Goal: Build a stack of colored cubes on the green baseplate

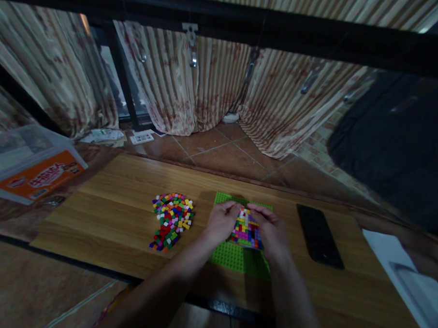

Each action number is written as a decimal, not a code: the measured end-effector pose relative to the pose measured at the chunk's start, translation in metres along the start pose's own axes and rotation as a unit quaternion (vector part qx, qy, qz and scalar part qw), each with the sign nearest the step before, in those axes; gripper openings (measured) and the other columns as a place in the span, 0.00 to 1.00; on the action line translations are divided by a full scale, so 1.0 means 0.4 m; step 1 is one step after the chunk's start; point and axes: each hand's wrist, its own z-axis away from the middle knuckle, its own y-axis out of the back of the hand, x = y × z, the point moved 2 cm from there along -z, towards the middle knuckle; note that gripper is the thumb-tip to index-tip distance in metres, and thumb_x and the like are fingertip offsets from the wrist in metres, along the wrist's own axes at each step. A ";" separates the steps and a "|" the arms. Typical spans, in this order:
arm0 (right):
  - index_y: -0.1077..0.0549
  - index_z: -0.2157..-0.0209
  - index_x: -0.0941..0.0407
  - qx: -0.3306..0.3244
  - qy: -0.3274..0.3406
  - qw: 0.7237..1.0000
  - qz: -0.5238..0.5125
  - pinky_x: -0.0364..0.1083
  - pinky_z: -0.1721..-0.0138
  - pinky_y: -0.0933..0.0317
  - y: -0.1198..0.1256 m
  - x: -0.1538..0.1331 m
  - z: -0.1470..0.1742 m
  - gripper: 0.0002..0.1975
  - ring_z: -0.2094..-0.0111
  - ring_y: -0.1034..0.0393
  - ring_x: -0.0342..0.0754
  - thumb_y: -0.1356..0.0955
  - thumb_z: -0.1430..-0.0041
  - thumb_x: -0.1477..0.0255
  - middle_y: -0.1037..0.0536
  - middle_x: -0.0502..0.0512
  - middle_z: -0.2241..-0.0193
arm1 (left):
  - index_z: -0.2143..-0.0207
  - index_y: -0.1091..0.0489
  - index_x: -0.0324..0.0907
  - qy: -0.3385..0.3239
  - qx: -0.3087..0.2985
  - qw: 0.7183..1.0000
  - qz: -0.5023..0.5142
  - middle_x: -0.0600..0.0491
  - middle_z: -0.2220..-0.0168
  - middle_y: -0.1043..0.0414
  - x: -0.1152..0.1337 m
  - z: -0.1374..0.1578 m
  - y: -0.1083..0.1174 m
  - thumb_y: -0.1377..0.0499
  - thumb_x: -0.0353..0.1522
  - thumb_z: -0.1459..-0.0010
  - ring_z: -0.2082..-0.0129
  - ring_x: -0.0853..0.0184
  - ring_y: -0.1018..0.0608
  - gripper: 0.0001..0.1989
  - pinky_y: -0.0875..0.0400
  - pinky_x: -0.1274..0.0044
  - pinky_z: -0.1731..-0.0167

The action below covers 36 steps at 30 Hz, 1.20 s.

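A patchwork of small coloured building bricks is built up on a green studded baseplate in the middle of the table. My left hand is at its upper left, with thumb and fingertips closed together near the far edge. Opposite it, my right hand covers the right side, its fingers bent in toward the same far edge. Whatever sits between the fingertips of either hand is too small or hidden to make out. To the left lies a loose heap of bricks in many colours.
A black phone lies on the wooden table at the right. White paper is by the table's right edge. A clear plastic box with an orange label stands at the left. Striped curtains hang beyond the tiled floor.
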 end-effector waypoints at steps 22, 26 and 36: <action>0.23 0.65 0.55 0.063 0.402 0.872 0.271 0.49 0.58 0.34 -0.036 -0.073 0.107 0.09 0.62 0.27 0.49 0.33 0.41 0.67 0.21 0.56 0.65 | 0.70 0.26 0.39 -0.092 0.088 0.989 -0.078 0.54 0.74 0.28 0.026 -0.020 0.092 0.48 0.41 0.41 0.74 0.69 0.29 0.17 0.36 0.79 0.72; 0.24 0.62 0.53 -0.089 0.470 0.825 0.300 0.47 0.56 0.34 -0.128 -0.054 0.182 0.06 0.61 0.28 0.46 0.33 0.40 0.74 0.22 0.53 0.64 | 0.73 0.27 0.38 -0.114 0.138 0.982 -0.052 0.55 0.78 0.32 0.052 -0.036 0.164 0.47 0.40 0.42 0.75 0.70 0.30 0.16 0.36 0.79 0.73; 0.25 0.62 0.55 -0.195 0.349 0.819 0.411 0.46 0.59 0.35 -0.238 0.058 0.201 0.10 0.63 0.27 0.48 0.37 0.41 0.77 0.22 0.54 0.65 | 0.71 0.24 0.38 -0.083 0.218 0.972 0.026 0.57 0.78 0.32 0.089 -0.024 0.258 0.43 0.38 0.46 0.76 0.73 0.32 0.13 0.37 0.80 0.73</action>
